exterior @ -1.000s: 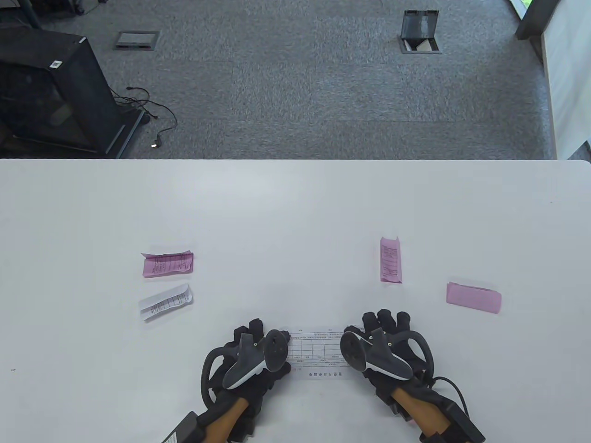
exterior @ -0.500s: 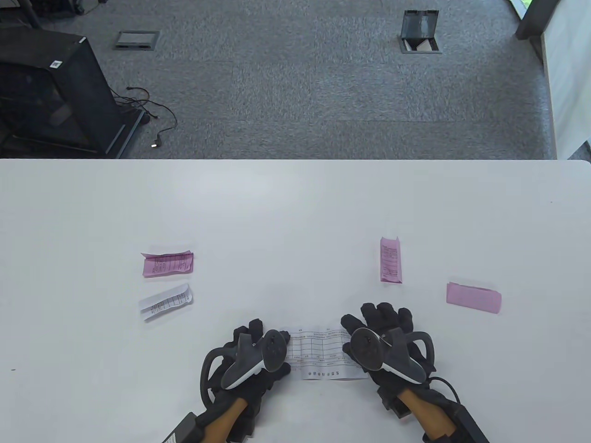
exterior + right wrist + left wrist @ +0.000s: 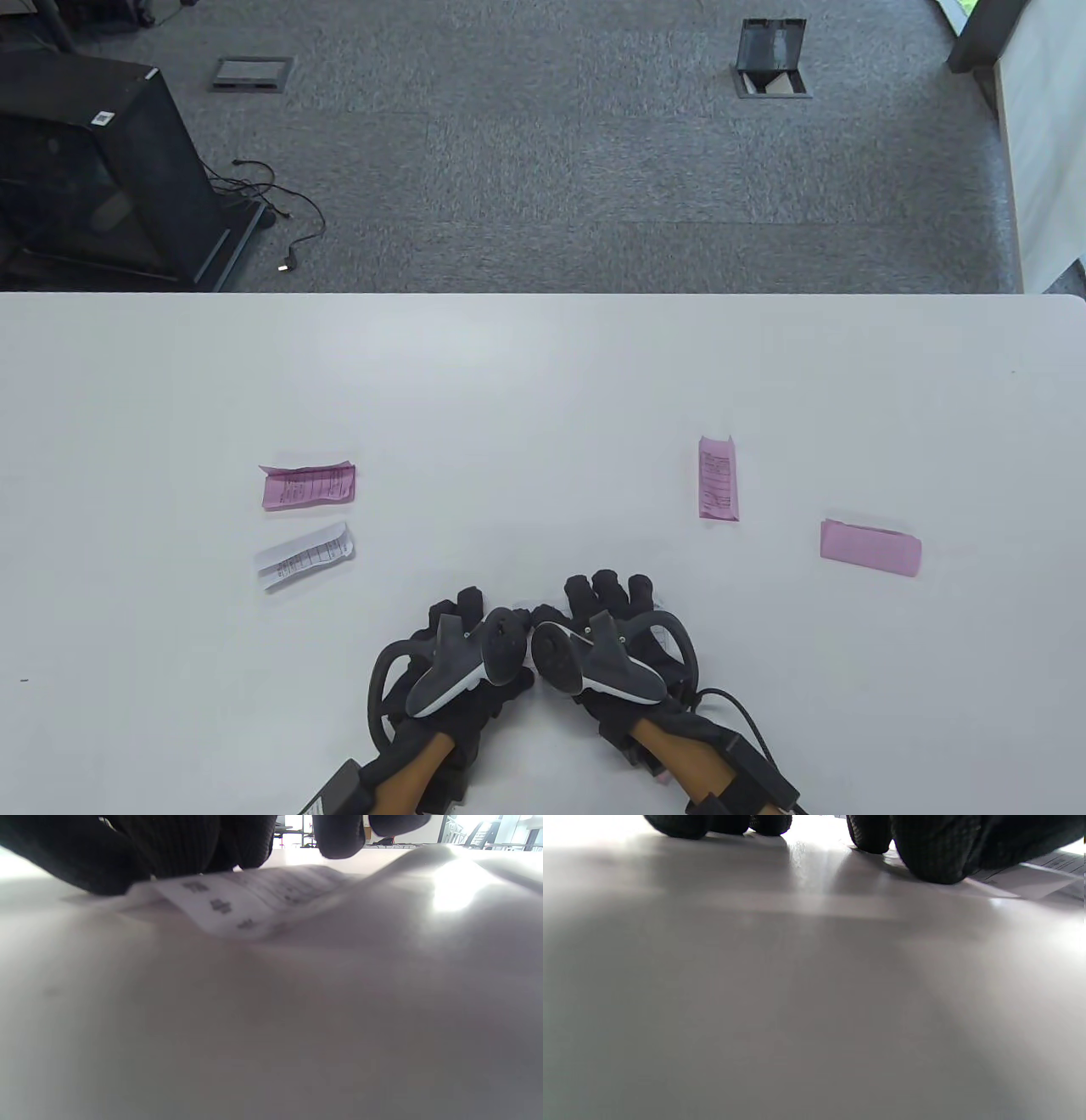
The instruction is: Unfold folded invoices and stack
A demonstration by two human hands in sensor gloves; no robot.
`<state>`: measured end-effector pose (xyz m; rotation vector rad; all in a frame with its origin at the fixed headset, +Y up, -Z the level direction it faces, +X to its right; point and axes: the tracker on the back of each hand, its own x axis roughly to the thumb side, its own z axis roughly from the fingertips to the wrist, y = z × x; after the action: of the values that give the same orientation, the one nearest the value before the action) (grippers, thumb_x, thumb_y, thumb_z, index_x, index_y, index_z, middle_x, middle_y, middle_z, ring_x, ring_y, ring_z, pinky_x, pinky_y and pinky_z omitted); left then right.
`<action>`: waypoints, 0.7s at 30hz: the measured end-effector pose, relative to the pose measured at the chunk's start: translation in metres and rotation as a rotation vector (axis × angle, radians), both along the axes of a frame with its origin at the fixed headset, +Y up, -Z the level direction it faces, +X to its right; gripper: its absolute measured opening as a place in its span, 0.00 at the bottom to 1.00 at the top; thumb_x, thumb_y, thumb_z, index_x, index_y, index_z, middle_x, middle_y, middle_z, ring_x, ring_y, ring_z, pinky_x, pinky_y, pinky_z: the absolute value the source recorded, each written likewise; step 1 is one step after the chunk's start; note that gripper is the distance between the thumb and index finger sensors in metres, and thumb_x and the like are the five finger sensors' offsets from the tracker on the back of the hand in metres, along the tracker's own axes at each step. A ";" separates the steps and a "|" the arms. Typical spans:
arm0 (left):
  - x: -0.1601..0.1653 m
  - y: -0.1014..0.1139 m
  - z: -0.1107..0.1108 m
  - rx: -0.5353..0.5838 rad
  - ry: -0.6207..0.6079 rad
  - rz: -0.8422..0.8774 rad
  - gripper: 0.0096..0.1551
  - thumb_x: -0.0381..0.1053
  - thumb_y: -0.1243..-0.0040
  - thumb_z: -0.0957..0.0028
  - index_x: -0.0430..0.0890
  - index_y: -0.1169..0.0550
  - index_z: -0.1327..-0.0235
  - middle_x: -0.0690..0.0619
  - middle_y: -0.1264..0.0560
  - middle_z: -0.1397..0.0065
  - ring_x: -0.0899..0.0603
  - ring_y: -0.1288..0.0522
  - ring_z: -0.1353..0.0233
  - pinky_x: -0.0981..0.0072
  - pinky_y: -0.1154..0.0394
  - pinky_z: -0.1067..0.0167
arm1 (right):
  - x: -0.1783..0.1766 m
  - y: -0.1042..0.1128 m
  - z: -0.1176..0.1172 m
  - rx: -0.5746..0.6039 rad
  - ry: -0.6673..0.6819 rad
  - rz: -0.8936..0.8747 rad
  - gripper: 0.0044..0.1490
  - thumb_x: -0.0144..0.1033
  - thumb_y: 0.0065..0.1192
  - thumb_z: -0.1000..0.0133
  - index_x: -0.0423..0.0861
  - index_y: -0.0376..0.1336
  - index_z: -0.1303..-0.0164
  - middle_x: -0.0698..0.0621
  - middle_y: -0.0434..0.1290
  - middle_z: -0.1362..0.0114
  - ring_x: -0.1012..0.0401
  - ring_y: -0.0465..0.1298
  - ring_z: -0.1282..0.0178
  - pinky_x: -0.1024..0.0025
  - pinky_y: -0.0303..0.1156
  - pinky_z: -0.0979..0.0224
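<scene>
Table view puts both hands side by side, near edge. Left hand (image 3: pixel 462 658) and right hand (image 3: pixel 611 649) press a white invoice (image 3: pixel 250 897) flat; their grip cannot be told

The table view looks steeply down from above the near edge of the white table (image 3: pixel 543 382), facing the carpeted floor beyond its far edge. Both wrist views sit almost on the table, skimming along its surface very close under gloved fingers (image 3: pixel 925 853); all three share the table's near middle.
</scene>
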<state>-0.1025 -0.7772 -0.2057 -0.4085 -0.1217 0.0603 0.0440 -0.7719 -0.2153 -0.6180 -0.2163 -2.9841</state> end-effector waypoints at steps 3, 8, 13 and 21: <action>0.000 0.000 0.000 -0.001 0.002 0.001 0.41 0.65 0.41 0.51 0.68 0.42 0.23 0.40 0.55 0.12 0.30 0.54 0.19 0.39 0.45 0.26 | 0.004 -0.001 0.001 -0.003 -0.011 -0.009 0.39 0.58 0.55 0.49 0.61 0.54 0.25 0.40 0.54 0.16 0.35 0.51 0.19 0.24 0.45 0.26; 0.000 0.000 0.000 -0.003 0.001 0.000 0.41 0.65 0.41 0.51 0.68 0.42 0.24 0.39 0.55 0.12 0.29 0.54 0.19 0.39 0.45 0.26 | 0.016 -0.001 -0.001 -0.010 -0.039 0.000 0.39 0.58 0.55 0.49 0.62 0.54 0.25 0.40 0.54 0.17 0.35 0.51 0.19 0.24 0.45 0.26; 0.000 0.000 0.000 0.001 -0.003 -0.004 0.41 0.65 0.41 0.51 0.68 0.42 0.23 0.39 0.54 0.12 0.29 0.53 0.19 0.39 0.44 0.26 | 0.035 -0.002 -0.001 -0.020 -0.077 -0.007 0.39 0.57 0.56 0.49 0.62 0.54 0.25 0.40 0.54 0.16 0.35 0.51 0.19 0.24 0.45 0.26; 0.000 0.000 0.000 -0.004 -0.003 -0.004 0.41 0.65 0.41 0.51 0.68 0.42 0.23 0.39 0.55 0.12 0.29 0.53 0.19 0.39 0.44 0.26 | 0.073 -0.001 -0.002 -0.033 -0.148 -0.010 0.39 0.57 0.56 0.49 0.62 0.54 0.26 0.40 0.54 0.16 0.35 0.51 0.19 0.24 0.45 0.26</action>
<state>-0.1023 -0.7772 -0.2061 -0.4126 -0.1240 0.0562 0.1170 -0.7728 -0.2177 -0.4020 -0.2730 -3.0441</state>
